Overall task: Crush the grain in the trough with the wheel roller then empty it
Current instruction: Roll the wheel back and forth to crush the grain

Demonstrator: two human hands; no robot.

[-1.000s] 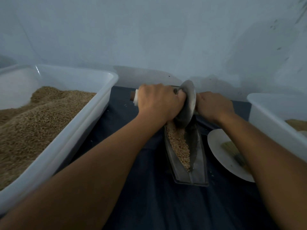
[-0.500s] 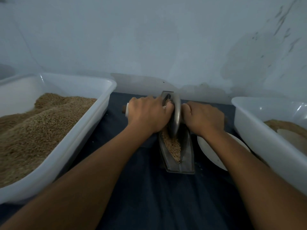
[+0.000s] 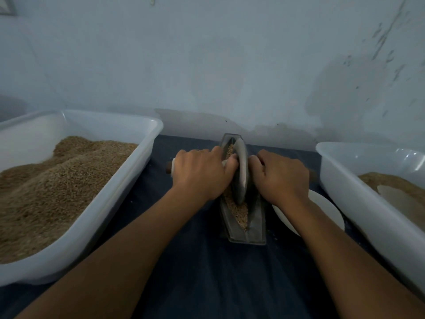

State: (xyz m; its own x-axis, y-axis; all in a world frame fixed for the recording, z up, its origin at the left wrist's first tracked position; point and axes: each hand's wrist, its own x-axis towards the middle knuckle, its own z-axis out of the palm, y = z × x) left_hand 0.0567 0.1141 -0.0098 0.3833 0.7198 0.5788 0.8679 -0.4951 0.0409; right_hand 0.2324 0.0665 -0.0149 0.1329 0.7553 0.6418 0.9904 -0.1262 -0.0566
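Since the earlier frames the wheel (image 3: 241, 171) has rolled away from the person along the trough (image 3: 257, 224), from its near half toward its far end, and both hands have gone with it. Left hand (image 3: 200, 173) is clenched round the handle (image 3: 171, 166) on the wheel's left side; right hand (image 3: 281, 176) is curled the same way over the opposite side, where the handle itself is hidden under the fingers. Grain (image 3: 239, 212) lies exposed in the near part of the trough, and a little shows beyond the wheel. The trough sits mid-surface, close to the far edge by the wall, between a left tub (image 3: 147, 125) heaped with grain and a right tub (image 3: 333, 162), with a white plate (image 3: 326, 210) just beside it on the right. Its long axis runs from the near edge toward the far edge, the tapered tip pointing at the wall; the wheel stands upright on edge in line with it, the handle crossing at right angles. Crushing looks unfinished, as the near grains seem whole. Good strokes would probably press evenly with both hands, keep the wheel vertical in the groove, and run the full length without riding up the far tip or spilling grain over the sides.
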